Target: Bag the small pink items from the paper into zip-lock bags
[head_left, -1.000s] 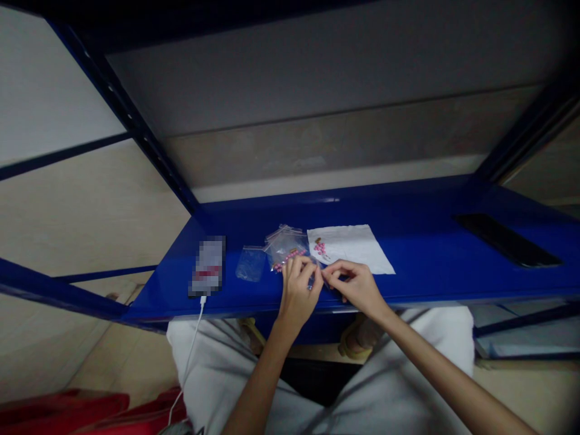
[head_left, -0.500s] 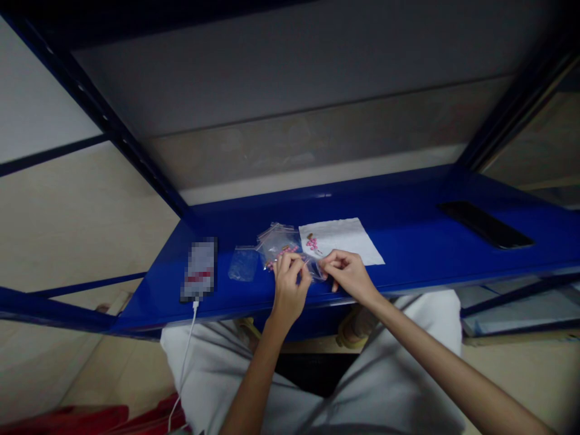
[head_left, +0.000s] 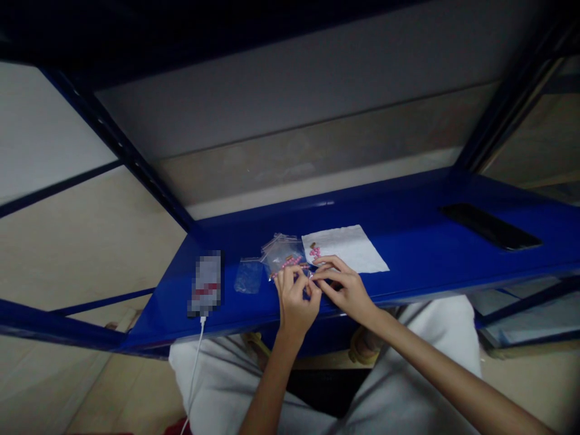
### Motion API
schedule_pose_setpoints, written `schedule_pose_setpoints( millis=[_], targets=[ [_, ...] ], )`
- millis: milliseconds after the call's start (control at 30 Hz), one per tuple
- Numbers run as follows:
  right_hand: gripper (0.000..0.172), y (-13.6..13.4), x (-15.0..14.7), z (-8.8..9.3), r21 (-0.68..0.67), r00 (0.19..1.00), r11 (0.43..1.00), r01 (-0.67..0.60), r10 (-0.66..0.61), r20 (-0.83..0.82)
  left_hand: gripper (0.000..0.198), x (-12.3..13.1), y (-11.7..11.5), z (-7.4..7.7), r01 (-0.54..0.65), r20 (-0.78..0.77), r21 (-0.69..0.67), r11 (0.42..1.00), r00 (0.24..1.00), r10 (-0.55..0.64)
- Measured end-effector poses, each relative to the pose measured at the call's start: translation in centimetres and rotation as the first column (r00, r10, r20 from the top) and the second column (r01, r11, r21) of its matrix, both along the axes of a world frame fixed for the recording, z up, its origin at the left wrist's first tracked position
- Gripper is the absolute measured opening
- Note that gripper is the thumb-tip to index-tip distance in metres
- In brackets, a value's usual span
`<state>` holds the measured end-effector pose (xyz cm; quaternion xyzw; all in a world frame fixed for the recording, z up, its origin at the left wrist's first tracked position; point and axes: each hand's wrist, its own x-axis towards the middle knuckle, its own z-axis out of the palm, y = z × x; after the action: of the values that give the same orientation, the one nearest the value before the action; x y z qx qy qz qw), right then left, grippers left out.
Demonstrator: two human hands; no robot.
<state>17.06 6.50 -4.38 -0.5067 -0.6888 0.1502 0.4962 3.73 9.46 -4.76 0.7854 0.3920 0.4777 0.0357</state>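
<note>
We mark a glossy deep-blue metal shelf (head_left: 408, 266) bearing a plain white paper square (head_left: 357, 254) dotted with small bright-pink beads (head_left: 315, 251). The transparent plastic zip pouches (head_left: 283, 254) show pink streaks inside, while a smaller clear pouch (head_left: 248, 277) takes the shelf's blue. We also note a flat black slab (head_left: 489, 226), a white cable (head_left: 196, 356) and white trousers (head_left: 226, 386) shaded with grey folds.

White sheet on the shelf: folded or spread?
Spread: the white sheet lies flat on the blue shelf, pink beads on it.
</note>
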Motion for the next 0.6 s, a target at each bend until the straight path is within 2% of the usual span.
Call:
schedule_pose_setpoints(
  millis=[167,267,467,600],
  targets=[
    [0.016,0.0,0.0,0.2,0.035,0.969,0.996,-0.083,0.072,0.238,0.02,-0.1,-0.4,0.2,-0.009,-0.016,0.028,1.0,1.0,0.01],
    [0.015,0.0,0.1,0.2,0.007,0.953,0.994,-0.108,0.102,0.287,0.017,-0.1,-0.6,0.6,0.025,-0.05,0.074,0.997,0.999,-0.021],
    [0.024,0.2,0.3,1.2,-0.087,0.949,0.969,-0.232,0.245,0.197,0.011,-0.4,-0.5,2.3,0.096,-0.113,0.151,0.984,0.99,-0.079],
    [0.023,0.3,0.4,2.4,-0.119,0.956,0.951,-0.285,0.291,0.043,0.006,-0.7,0.1,3.1,0.227,-0.128,0.129,0.965,0.969,-0.211]
  ],
)
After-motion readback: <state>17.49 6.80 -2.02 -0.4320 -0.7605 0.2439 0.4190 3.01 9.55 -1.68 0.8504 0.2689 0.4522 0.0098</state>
